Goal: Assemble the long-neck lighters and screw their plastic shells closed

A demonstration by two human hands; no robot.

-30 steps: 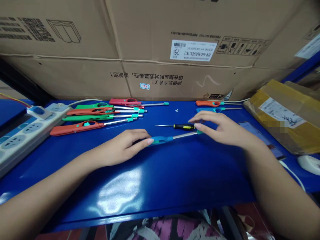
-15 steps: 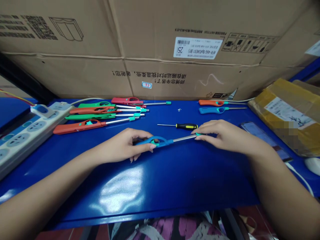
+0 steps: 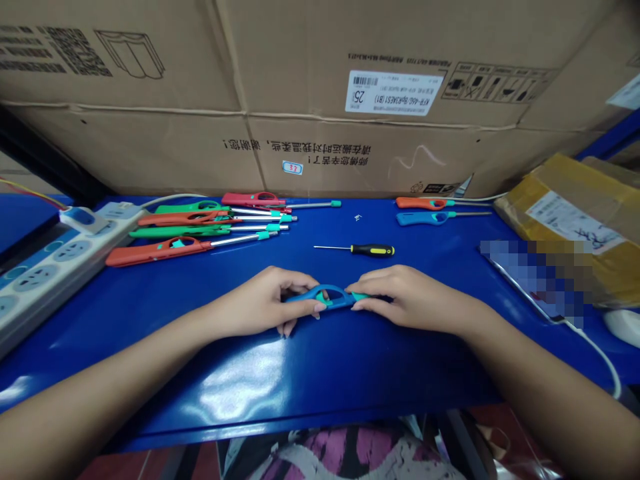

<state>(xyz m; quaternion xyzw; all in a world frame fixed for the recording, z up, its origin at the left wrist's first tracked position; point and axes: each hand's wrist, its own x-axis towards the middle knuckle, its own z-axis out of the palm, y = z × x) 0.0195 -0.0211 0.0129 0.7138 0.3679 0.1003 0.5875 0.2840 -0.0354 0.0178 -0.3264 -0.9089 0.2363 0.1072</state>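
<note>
A blue long-nosed lighter (image 3: 327,297) with a teal trigger lies low over the blue table (image 3: 320,373), held between both hands. My left hand (image 3: 267,303) is closed around its handle end. My right hand (image 3: 407,300) is closed over the other end, covering the metal tube. Just beyond them lies a small screwdriver (image 3: 367,250) with a black and yellow handle.
Several red, orange and green lighters (image 3: 200,227) lie in a pile at the back left, beside a white power strip (image 3: 45,267). An orange lighter (image 3: 425,203) and a blue lighter (image 3: 430,217) lie back right. Cardboard boxes (image 3: 320,100) wall the back; a yellow parcel (image 3: 575,213) sits right.
My right hand slid left along the lighter's tube until it nearly meets my left hand. The lighter moved a little nearer to me.
</note>
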